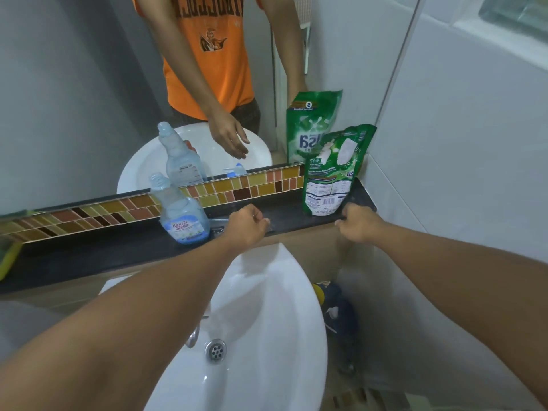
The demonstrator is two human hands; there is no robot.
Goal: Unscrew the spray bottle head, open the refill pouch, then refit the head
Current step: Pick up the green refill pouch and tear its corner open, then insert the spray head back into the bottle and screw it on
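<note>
A clear spray bottle [181,213] of pale blue liquid stands on the black ledge [284,216], and its neck is bare. A blue and white spray head [237,169] shows only in the mirror, lying on the ledge behind my left hand. My left hand [246,225] hovers just right of the bottle with loosely bent fingers, holding nothing. The green refill pouch [333,170] stands upright at the ledge's right end, leaning into the corner. My right hand [357,222] rests at the ledge's edge below the pouch's bottom, its fingers bent and nothing in it.
A white basin [267,307] with a metal drain [216,350] lies below the ledge. A mirror [89,99] and a strip of brown tiles [118,210] run behind it. A white tiled wall [459,143] closes the right side. A yellow-green object [7,259] sits at the far left.
</note>
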